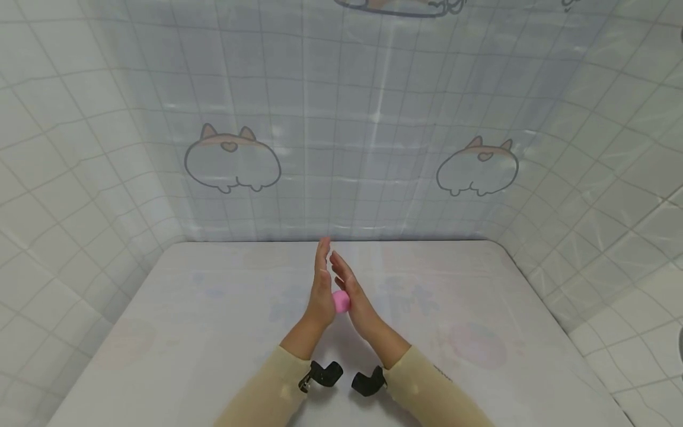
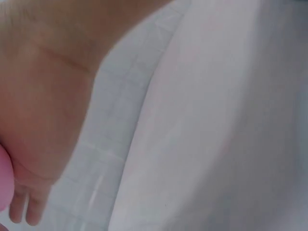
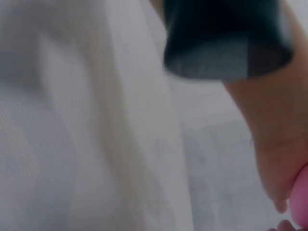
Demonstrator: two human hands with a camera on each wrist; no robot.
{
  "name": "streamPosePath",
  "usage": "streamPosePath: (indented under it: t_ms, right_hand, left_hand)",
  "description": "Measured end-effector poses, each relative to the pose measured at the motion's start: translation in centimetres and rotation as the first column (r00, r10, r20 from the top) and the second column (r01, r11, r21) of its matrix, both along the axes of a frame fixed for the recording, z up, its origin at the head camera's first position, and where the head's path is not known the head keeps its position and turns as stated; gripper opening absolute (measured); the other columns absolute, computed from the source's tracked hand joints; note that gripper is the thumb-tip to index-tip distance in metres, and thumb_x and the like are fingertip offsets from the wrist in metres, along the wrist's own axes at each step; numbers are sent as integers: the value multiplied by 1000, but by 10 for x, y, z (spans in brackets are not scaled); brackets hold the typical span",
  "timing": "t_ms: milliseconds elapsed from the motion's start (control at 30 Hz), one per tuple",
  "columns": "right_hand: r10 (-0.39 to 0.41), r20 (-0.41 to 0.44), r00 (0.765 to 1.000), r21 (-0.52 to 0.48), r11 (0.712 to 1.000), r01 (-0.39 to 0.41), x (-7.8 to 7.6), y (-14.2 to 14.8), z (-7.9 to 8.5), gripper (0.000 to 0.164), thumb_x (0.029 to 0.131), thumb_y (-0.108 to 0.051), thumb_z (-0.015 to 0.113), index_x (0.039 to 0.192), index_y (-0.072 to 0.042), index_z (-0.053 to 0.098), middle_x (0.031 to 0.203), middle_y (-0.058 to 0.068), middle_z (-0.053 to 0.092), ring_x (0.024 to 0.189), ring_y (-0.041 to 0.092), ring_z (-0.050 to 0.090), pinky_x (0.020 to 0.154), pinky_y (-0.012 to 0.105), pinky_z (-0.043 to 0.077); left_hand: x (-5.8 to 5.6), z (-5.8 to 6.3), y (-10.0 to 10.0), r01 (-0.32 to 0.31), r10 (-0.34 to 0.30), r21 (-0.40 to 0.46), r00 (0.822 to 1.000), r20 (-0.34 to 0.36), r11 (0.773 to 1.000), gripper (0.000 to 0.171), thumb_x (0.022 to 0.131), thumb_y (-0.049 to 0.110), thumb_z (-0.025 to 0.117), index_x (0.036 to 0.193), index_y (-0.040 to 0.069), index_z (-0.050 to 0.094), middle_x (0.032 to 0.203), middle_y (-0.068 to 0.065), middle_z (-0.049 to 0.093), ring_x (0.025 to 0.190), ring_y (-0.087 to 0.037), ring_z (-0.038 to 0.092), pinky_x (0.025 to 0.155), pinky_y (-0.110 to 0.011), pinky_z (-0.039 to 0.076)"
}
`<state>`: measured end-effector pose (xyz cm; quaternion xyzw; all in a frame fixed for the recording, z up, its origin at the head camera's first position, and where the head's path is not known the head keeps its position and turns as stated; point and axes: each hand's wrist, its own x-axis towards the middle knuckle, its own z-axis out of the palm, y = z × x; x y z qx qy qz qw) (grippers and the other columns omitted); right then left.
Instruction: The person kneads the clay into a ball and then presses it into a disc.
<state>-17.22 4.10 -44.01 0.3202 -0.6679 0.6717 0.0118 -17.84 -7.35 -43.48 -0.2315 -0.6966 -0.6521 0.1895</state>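
Note:
A smooth pink ball (image 1: 341, 301) sits between two facing palms in the head view, over the middle of the table. My left hand (image 1: 321, 296) presses it from the left, fingers straight and pointing away from me. From the right, my right hand (image 1: 361, 305) leans against it with its fingers extended and slanting toward the left fingertips. The left wrist view shows part of the pink ball (image 2: 5, 180) at its left edge beside a palm. At the lower right of the right wrist view, the ball (image 3: 301, 199) is partly cut off.
A pale table (image 1: 213, 332) with faint printed shapes lies under the hands. Behind it hangs a grid-patterned curtain (image 1: 352, 178) with cartoon animals, close beyond the fingertips. Black wrist cameras, the left camera (image 1: 326, 374) and the right camera (image 1: 368, 382), sit near the cuffs.

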Motion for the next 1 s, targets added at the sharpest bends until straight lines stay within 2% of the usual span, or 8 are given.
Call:
streamPosePath:
  t_ms: [233,467,567,667,800,1000]
  right_hand:
    - [-4,-47,999,4,1000,4,7,0,4,79,104,-64,15,161,-8,15,166,12,18,151,32,17,118,59,16]
    - [-78,-128,989,-32,997,75,8,3,13,83,103,-65,14,160,-5,14,165,19,15,151,35,16,117,62,13]
    - [-130,-156,979,-42,991,125,5,4,18,82,103,-64,15,160,-5,13,165,17,15,151,35,15,118,60,12]
    - [-180,-175,968,-63,983,172,3,6,23,82,104,-63,17,160,-3,13,165,16,15,151,34,15,119,56,12]
    - [-237,-170,956,-110,969,221,-3,9,24,79,105,-61,18,159,-2,15,164,18,18,150,34,16,121,51,12]
    - [-299,-123,946,-166,946,277,-15,12,14,79,105,-61,20,158,-3,20,163,16,23,149,36,19,119,55,12]
  left_hand:
    - [-6,-8,-4,-49,50,-30,999,6,998,80,101,69,14,161,15,16,167,-6,7,152,-30,11,113,-70,11]
    - [-4,-16,0,-17,15,-121,1000,-17,992,77,104,63,16,160,10,17,167,-13,9,152,-34,6,113,-71,8]
    - [-2,-19,4,34,-36,-142,999,-16,989,80,103,65,15,160,8,14,166,-15,8,152,-36,5,112,-72,7]
    - [1,-19,6,108,-108,-151,994,9,983,84,101,69,13,161,11,10,167,-11,7,152,-34,4,112,-72,6]
    - [5,-18,8,211,-211,-157,977,18,965,81,102,65,10,161,9,8,167,-10,7,152,-34,8,112,-72,7]
    - [10,-17,7,327,-319,-141,945,76,935,70,106,56,6,162,13,10,167,-8,11,150,-37,15,112,-72,11]
